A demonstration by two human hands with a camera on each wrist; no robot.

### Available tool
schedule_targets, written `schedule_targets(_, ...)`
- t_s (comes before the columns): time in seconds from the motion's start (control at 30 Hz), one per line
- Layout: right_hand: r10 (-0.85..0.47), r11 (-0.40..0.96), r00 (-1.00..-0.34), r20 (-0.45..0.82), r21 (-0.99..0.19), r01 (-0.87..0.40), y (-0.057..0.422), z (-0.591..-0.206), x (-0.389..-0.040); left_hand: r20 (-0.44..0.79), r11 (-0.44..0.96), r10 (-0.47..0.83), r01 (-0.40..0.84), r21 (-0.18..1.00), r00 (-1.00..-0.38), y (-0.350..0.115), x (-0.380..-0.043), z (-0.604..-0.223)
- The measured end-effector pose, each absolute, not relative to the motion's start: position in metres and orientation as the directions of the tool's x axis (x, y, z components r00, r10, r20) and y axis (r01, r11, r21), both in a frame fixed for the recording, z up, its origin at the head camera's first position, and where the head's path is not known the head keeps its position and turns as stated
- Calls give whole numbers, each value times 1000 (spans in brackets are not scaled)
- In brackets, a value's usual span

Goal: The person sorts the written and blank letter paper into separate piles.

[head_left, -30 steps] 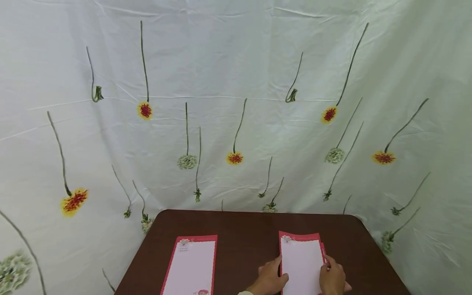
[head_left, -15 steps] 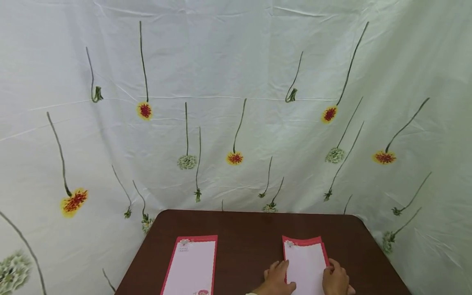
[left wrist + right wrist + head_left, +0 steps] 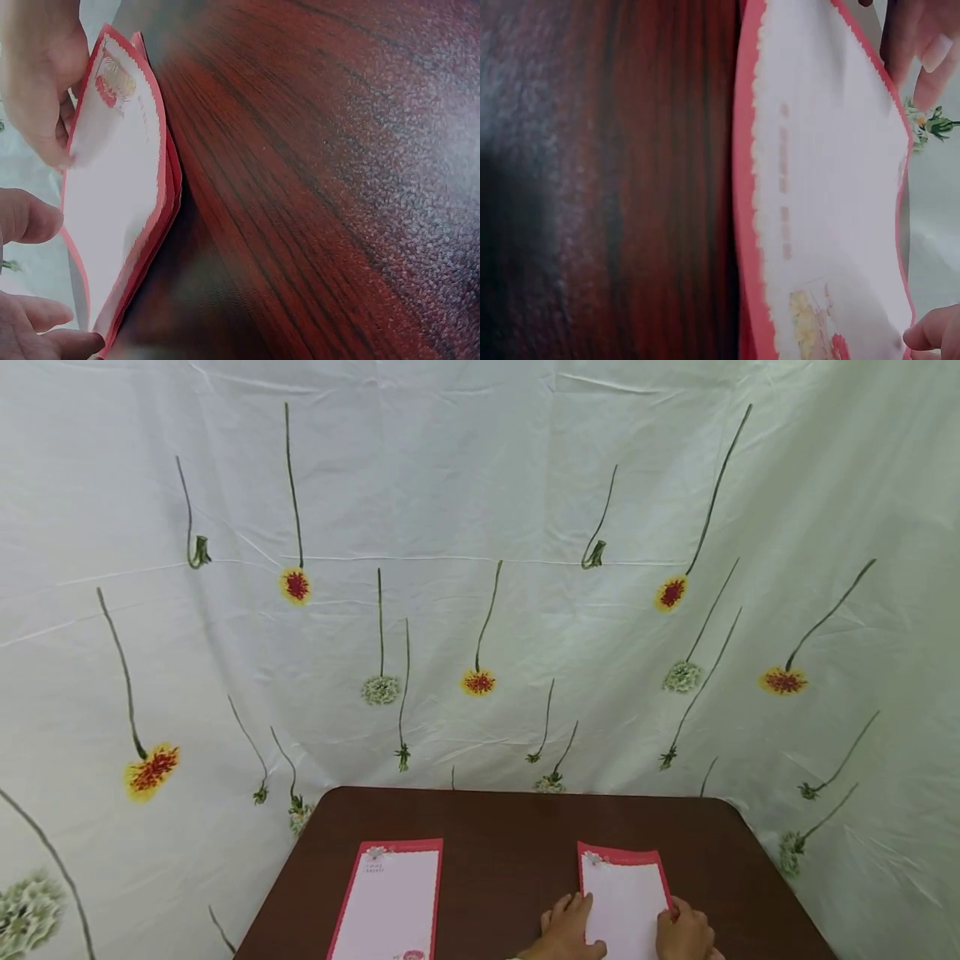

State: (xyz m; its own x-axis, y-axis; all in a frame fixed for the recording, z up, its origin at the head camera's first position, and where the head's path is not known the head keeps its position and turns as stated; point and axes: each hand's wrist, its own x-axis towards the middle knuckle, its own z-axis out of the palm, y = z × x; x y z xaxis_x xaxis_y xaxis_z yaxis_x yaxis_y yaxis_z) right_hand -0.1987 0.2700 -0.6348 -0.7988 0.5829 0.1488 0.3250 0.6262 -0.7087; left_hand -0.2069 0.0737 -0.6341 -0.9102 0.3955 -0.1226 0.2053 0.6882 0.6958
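Note:
A stack of red-bordered note sheets (image 3: 624, 893) stands tilted on its edge at the right of the table; the top one is white with a flower print at a corner. My left hand (image 3: 566, 931) holds its left edge, thumb near the front face. On the opposite edge my right hand (image 3: 685, 933) grips the sheets between thumb and fingers. In the left wrist view the stack (image 3: 116, 172) bows outward, its several red edges lying close together. The right wrist view shows the sheet (image 3: 832, 180) bent, with faint printed text and a flower picture.
A single matching red-bordered sheet (image 3: 390, 902) lies flat on the left of the dark brown table (image 3: 495, 860). Behind the table hangs a pale cloth (image 3: 435, 485) printed with flowers and stems.
Both hands and the stack have shifted slightly to the right and nearer the front. The sheets' edges look more even than a second ago. The left sheet has stayed put.

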Motion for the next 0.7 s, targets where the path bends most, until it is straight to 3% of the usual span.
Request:
schedule_targets(0.23, 605, 595, -796, 29, -680, 428, 267, -635, -194, -142, 735, 397, 221, 641, -907, 73, -202, -629)
schedule_targets(0.7, 587, 598, -805, -80, -627, 499, 270, -637, -195, -163, 770, 382, 216, 600, -910, 76, -195, -623)
